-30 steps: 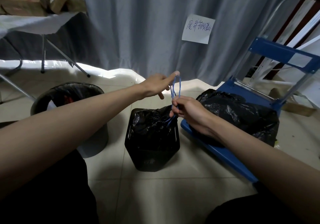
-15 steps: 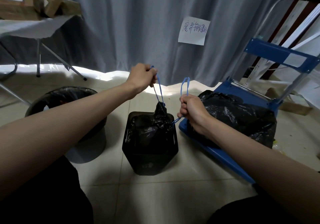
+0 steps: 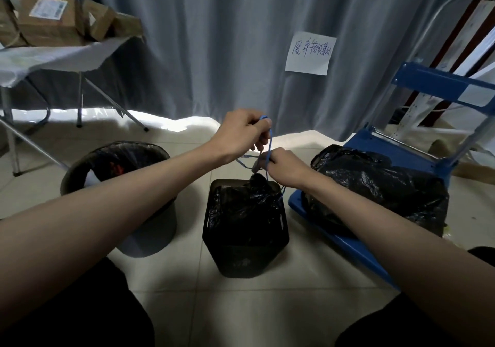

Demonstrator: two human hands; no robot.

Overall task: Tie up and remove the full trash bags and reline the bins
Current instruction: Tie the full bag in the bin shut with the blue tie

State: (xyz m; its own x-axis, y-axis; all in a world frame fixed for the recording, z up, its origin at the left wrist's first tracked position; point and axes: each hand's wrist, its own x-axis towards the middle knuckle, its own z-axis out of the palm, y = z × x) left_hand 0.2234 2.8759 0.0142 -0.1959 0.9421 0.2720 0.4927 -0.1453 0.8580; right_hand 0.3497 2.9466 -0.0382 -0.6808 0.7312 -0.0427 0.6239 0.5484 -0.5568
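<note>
A small black bin [image 3: 245, 253] stands on the floor in the middle, holding a full black trash bag [image 3: 246, 202] whose mouth is gathered. Blue drawstrings [image 3: 270, 143] rise from the bag's neck. My left hand [image 3: 242, 132] is closed on one drawstring loop above the bag. My right hand [image 3: 284, 167] pinches the strings just above the bag's neck, close under the left hand. A round grey bin [image 3: 150, 234] lined with a black bag stands to the left, partly behind my left forearm.
A blue hand cart [image 3: 401, 156] on the right carries a tied black trash bag [image 3: 380, 186]. A folding table [image 3: 53, 57] with cardboard boxes stands at the back left. A grey curtain [image 3: 214, 38] with a paper note [image 3: 310, 52] hangs behind.
My hands, spread apart half a second ago pulling the drawstrings outward, have come together above the bag. The bag's mouth is cinched tighter than a second ago.
</note>
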